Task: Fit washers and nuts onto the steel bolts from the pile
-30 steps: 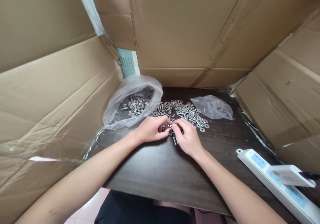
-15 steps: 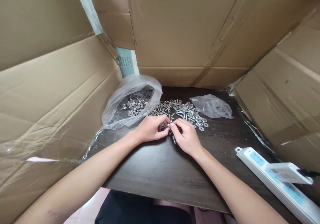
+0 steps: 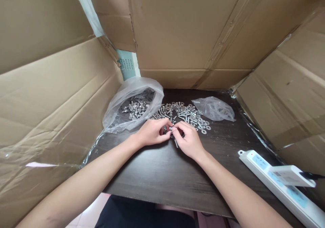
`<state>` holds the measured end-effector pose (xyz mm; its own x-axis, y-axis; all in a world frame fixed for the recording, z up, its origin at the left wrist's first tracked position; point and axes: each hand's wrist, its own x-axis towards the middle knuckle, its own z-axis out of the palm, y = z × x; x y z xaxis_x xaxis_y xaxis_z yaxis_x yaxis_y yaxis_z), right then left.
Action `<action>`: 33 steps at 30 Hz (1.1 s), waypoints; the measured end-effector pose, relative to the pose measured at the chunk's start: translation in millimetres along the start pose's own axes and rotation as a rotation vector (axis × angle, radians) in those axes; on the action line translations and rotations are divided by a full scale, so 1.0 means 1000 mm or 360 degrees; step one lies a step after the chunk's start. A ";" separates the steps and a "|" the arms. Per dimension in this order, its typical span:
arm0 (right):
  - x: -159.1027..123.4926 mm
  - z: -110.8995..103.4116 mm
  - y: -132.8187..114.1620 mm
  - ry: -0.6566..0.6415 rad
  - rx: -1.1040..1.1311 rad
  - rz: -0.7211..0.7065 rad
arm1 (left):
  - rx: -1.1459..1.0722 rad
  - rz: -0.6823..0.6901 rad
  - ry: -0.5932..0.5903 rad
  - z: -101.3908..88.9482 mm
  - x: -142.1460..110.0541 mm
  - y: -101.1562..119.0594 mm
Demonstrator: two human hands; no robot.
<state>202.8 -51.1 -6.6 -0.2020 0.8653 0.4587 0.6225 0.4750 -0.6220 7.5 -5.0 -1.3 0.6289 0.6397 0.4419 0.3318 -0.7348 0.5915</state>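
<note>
My left hand (image 3: 155, 131) and my right hand (image 3: 187, 138) meet over the table, thumbs and fingertips pinched together. Between them is a small silver bolt (image 3: 171, 128), gripped from both sides; much of it is hidden by the fingers, and any nut or washer on it is too small to tell. Another bolt (image 3: 176, 144) shows under my right hand, close to its thumb. Just beyond the fingers a loose spread of bolts, nuts and washers (image 3: 188, 113) covers the dark tabletop.
An open clear plastic bag (image 3: 111, 121) with assembled bolts (image 3: 137, 109) stands at the back left. A smaller plastic bag (image 3: 214, 108) lies at the back right. A white power strip (image 3: 269, 179) with a plugged-in adapter is at the right. Cardboard walls (image 3: 188, 28) surround the dark table (image 3: 152, 177).
Both hands stay pinched together in nearly the same place, with slight finger movement at the bolt. The whole view has shifted very slightly.
</note>
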 end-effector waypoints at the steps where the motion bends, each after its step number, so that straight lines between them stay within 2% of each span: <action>1: 0.000 0.000 0.000 -0.0008 0.0005 0.0000 | 0.0001 -0.0002 -0.0002 0.000 0.000 0.000; 9: 0.000 0.001 0.001 0.0008 0.0030 -0.0021 | -0.0010 -0.0036 -0.0030 -0.001 0.000 0.001; 18: 0.001 -0.005 -0.004 0.0135 0.0091 -0.0014 | 0.0000 -0.0071 0.0000 -0.005 0.001 0.002; 33: 0.001 -0.005 -0.005 0.0028 0.0132 -0.0034 | 0.0002 -0.0002 -0.0028 -0.002 0.001 0.001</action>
<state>202.8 -53.8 -0.1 -0.2008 0.8521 0.4834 0.5532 0.5059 -0.6619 6.6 -4.7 0.9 0.6406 0.6366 0.4293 0.3333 -0.7343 0.5914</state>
